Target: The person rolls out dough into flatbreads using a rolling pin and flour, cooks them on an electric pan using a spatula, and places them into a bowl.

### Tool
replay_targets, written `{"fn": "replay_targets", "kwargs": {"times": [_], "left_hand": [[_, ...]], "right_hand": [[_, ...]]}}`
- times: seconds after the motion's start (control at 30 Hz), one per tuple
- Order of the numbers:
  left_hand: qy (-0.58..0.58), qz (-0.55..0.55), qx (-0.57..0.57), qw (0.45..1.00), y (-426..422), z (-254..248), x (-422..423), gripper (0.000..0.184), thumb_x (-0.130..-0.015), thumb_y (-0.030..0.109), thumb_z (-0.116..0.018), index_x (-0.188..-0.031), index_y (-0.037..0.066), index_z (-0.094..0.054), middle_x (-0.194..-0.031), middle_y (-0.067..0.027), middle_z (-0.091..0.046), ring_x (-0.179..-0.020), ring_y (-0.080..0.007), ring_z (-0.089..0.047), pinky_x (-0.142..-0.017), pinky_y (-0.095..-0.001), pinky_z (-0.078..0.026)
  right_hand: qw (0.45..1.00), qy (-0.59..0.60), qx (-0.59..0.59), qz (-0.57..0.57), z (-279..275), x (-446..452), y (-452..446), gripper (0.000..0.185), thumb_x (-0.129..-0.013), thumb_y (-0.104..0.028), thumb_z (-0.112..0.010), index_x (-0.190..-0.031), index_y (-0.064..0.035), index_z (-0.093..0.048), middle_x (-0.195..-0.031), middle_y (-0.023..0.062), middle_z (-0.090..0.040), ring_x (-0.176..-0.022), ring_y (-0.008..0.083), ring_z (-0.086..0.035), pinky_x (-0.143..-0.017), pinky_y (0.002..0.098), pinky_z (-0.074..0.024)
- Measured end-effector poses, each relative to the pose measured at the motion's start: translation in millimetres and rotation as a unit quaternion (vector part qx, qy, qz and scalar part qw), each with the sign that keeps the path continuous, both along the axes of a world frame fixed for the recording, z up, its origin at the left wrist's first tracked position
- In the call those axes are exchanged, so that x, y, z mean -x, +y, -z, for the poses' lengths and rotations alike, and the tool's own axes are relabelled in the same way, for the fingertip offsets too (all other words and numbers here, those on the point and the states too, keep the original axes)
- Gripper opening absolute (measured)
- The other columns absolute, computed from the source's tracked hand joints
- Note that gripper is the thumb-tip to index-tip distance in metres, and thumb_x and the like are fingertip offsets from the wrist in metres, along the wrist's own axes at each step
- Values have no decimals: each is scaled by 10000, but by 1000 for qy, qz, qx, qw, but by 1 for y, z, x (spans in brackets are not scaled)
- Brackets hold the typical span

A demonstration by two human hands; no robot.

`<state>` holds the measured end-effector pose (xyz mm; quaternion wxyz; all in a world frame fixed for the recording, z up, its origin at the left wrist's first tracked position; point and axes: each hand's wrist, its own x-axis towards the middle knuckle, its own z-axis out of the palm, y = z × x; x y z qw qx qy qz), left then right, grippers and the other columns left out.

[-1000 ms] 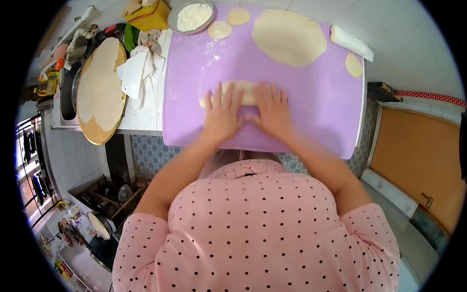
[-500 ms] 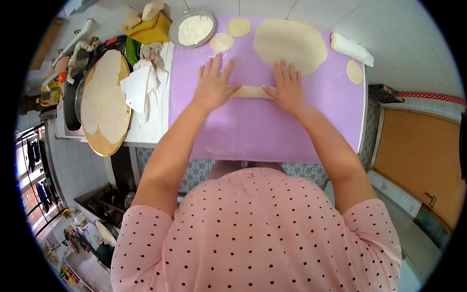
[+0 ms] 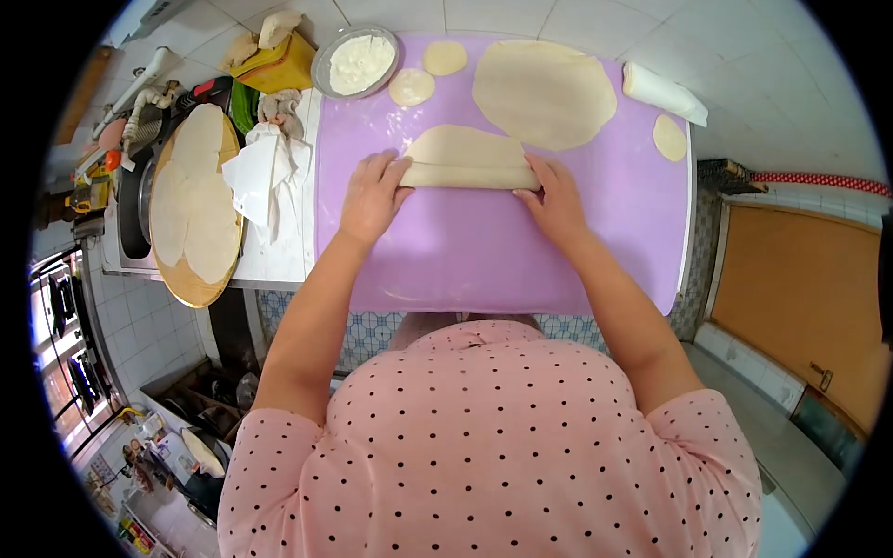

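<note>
A pale dough roll (image 3: 470,177) lies crosswise on the purple mat (image 3: 465,246), with a flat flap of dough (image 3: 465,145) reaching out from its far side. My left hand (image 3: 375,193) is closed around the roll's left end, thumb on the near side. At the right end, my right hand (image 3: 555,197) grips it in the same way. Whether a rolling pin is inside the roll is hidden. Beyond the roll lie a large round dough sheet (image 3: 544,93) and two small dough rounds (image 3: 412,87) (image 3: 446,58).
A bowl of white flour (image 3: 361,63) stands at the mat's far left corner. At the far right are a white wrapped roll (image 3: 662,91) and a small dough round (image 3: 669,138). Left of the mat are white cloths (image 3: 256,177) and a round board with dough sheets (image 3: 197,200).
My hands have gone from flat and spread out to closed around the roll's two ends. A dough flap now shows beyond the roll. The whole view has shifted slightly.
</note>
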<state>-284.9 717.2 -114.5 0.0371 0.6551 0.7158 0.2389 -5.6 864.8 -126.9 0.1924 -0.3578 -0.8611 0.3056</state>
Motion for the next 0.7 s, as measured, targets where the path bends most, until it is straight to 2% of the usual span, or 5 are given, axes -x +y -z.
{"fn": "replay_targets", "kwargs": {"times": [0.17, 0.27, 0.47, 0.57, 0.7], "left_hand": [[7, -10, 68, 998, -17, -6, -8, 453, -779, 101, -717, -1218, 93, -603, -1101, -106, -582, -997, -325, -544, -878, -428, -452], [10, -11, 101, 995, -53, -18, -29, 492, -786, 125, -700, -1263, 100, -583, -1192, -122, -547, -1072, -330, -514, -920, -468, -424], [35, 61, 178, 982, -76, -12, -124, 743, -762, 249, -724, -1423, 84, -428, -1527, -217, -301, -1392, -427, -305, -1095, -633, -250], [62, 45, 156, 985, -24, 12, -109, 820, -769, 313, -725, -1476, 99, -367, -1567, -205, -240, -1434, -428, -228, -1108, -669, -201], [105, 31, 191, 975, 19, -14, -80, 861, -762, 384, -735, -1493, 130, -357, -1579, -195, -220, -1451, -431, -187, -1102, -683, -193]], "right_hand": [[999, -4, 27, -24, -2, -13, -19, 623, -789, -191, -778, -1345, -82, -520, -1171, 144, -554, -1061, 330, -548, -885, 406, -489], [994, -35, 96, -43, -13, -35, -51, 604, -798, -171, -756, -1340, -51, -517, -1246, 213, -533, -1107, 406, -533, -954, 463, -448], [963, -127, -108, -211, -26, -19, -119, 689, -858, -417, -667, -1373, -5, -468, -1429, 256, -412, -1340, 424, -376, -1086, 576, -299], [974, -143, -116, -134, -1, 17, -85, 772, -858, -524, -614, -1408, -12, -438, -1505, 256, -330, -1423, 415, -263, -1127, 614, -201], [964, -188, -157, -103, -15, 35, -42, 820, -841, -551, -612, -1440, -27, -415, -1510, 257, -329, -1411, 430, -281, -1118, 644, -191]]}}
